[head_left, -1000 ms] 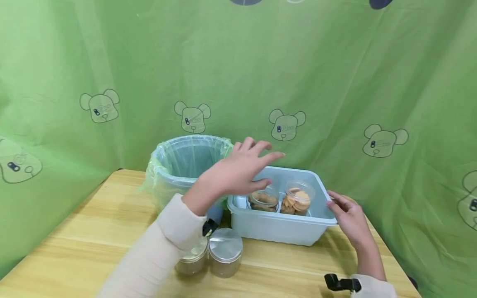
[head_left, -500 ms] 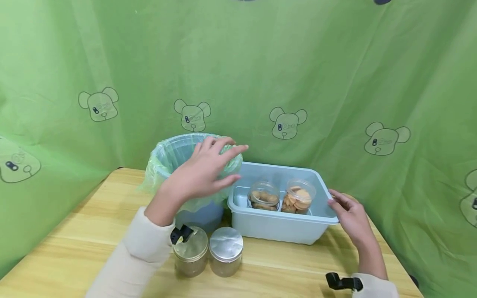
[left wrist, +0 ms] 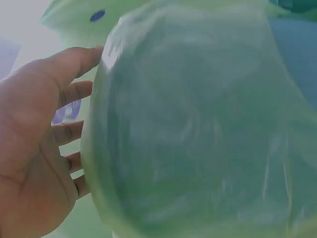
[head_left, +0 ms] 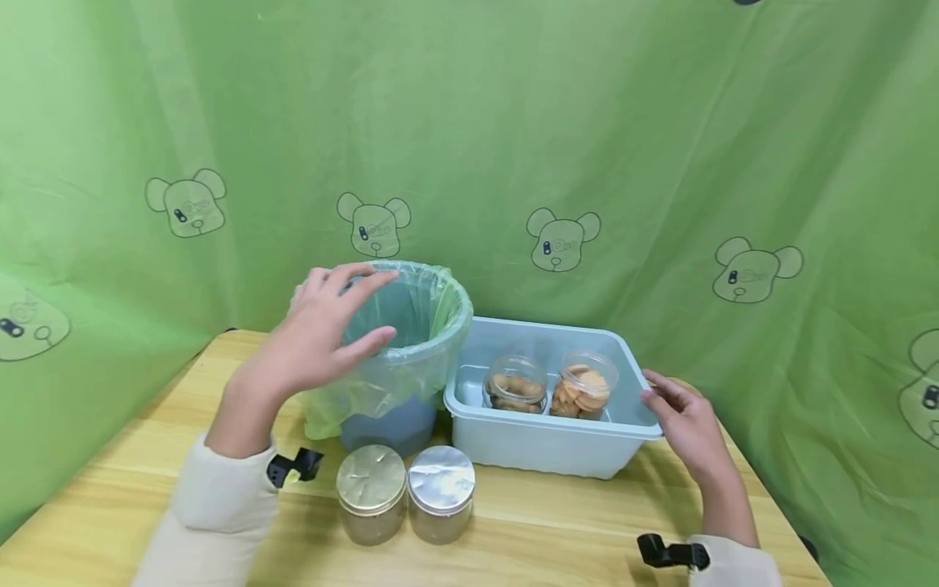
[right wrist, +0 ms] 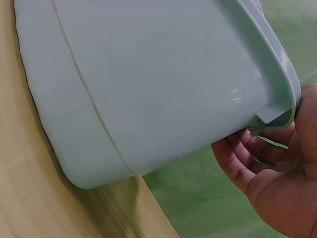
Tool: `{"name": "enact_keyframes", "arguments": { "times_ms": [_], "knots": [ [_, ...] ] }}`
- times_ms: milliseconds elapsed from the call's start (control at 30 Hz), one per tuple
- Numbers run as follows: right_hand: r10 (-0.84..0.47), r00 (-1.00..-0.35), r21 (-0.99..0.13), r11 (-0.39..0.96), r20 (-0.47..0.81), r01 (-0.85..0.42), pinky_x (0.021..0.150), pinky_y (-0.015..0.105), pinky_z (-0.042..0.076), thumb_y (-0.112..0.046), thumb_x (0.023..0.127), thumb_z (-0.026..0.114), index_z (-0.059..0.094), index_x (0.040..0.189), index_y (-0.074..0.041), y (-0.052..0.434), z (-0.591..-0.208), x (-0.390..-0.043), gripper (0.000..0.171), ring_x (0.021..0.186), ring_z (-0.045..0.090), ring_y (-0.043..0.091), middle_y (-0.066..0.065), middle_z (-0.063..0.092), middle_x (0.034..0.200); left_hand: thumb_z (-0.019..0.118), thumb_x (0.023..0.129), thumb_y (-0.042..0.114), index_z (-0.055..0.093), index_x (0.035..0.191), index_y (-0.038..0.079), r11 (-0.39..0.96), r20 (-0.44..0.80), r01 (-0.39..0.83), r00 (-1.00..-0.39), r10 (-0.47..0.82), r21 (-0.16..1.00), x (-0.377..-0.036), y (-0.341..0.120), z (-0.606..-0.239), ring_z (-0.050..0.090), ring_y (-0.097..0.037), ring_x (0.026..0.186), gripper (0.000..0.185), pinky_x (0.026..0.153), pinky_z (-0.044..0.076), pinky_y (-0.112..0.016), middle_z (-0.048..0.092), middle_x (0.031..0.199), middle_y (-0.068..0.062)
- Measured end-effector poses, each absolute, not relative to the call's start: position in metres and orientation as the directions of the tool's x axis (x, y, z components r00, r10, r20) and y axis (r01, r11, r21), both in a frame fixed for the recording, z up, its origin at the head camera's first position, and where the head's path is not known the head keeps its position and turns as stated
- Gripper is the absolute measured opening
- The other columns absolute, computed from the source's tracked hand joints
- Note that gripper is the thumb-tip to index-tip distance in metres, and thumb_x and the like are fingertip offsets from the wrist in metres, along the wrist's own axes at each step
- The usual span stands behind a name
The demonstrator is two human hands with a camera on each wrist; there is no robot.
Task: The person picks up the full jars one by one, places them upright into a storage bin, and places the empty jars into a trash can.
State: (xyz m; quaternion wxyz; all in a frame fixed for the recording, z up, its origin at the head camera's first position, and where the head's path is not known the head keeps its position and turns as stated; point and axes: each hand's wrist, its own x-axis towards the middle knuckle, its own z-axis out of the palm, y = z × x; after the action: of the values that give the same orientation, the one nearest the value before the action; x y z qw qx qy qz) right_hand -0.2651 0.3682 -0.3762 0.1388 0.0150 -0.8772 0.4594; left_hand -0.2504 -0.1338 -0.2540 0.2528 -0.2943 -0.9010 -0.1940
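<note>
Hovering my left hand [head_left: 323, 330] with fingers spread beside the bin [head_left: 411, 342], I grip the tub [head_left: 543, 440] rim with my right hand [head_left: 678, 424], fingers curled under it; bin and tub stand side by side on the counter [head_left: 557, 522], two jars [head_left: 546, 383] inside the tub

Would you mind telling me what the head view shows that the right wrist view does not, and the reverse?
Only the head view shows the left hand open beside the lined bin, two lidded jars on the table, and two open cookie jars inside the tub. Only the right wrist view shows the tub's smooth outer wall up close and the fingers curled under its rim. Both show the right hand holding the tub's rim, and the wooden table.
</note>
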Motion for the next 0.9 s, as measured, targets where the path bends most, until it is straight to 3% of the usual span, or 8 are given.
{"name": "enact_keyframes", "arguments": {
  "times_ms": [133, 467, 733, 900],
  "knots": [
    [0.106, -0.958, -0.801, 0.578, 0.267, -0.160, 0.069, 0.022, 0.053, -0.031, 0.107, 0.055, 0.049, 0.150, -0.002, 0.368, -0.376, -0.266, 0.052, 0.091, 0.057, 0.000, 0.022, 0.060, 0.126, 0.067, 0.099, 0.040, 0.041, 0.157, 0.024, 0.770, 0.565, 0.582, -0.739, 0.366, 0.263, -0.248, -0.152, -0.257, 0.036, -0.041, 0.131, 0.065, 0.102, 0.031, -0.060, 0.042, 0.153, -0.017],
    [0.104, -0.962, -0.813, 0.561, 0.254, -0.154, 0.070, 0.021, 0.053, -0.027, 0.107, 0.055, 0.048, 0.151, -0.002, 0.368, -0.377, -0.266, 0.051, 0.092, 0.058, -0.001, 0.027, 0.059, 0.133, 0.061, 0.103, 0.041, 0.040, 0.158, 0.019, 0.757, 0.536, 0.492, -0.814, 0.224, 0.430, -0.244, -0.193, -0.269, 0.037, -0.040, 0.131, 0.062, 0.101, 0.035, -0.067, 0.042, 0.154, -0.018],
    [0.108, -0.962, -0.810, 0.568, 0.249, -0.146, 0.070, 0.022, 0.053, -0.027, 0.108, 0.054, 0.048, 0.151, -0.002, 0.367, -0.376, -0.266, 0.051, 0.091, 0.058, -0.001, 0.026, 0.059, 0.131, 0.050, 0.108, 0.041, 0.036, 0.159, 0.012, 0.681, 0.505, 0.430, -0.857, 0.101, 0.593, -0.244, -0.208, -0.285, 0.057, -0.045, 0.114, 0.060, 0.094, 0.048, -0.064, 0.047, 0.144, -0.025],
    [0.113, -0.963, -0.812, 0.567, 0.244, -0.139, 0.070, 0.022, 0.053, -0.027, 0.108, 0.054, 0.047, 0.152, -0.002, 0.368, -0.376, -0.266, 0.051, 0.092, 0.058, 0.000, 0.027, 0.059, 0.132, 0.048, 0.108, 0.044, 0.039, 0.157, 0.008, 0.615, 0.471, 0.372, -0.882, 0.001, 0.695, -0.247, -0.211, -0.296, 0.053, -0.050, 0.123, 0.061, 0.097, 0.045, -0.067, 0.047, 0.146, -0.027]
  ]
}}
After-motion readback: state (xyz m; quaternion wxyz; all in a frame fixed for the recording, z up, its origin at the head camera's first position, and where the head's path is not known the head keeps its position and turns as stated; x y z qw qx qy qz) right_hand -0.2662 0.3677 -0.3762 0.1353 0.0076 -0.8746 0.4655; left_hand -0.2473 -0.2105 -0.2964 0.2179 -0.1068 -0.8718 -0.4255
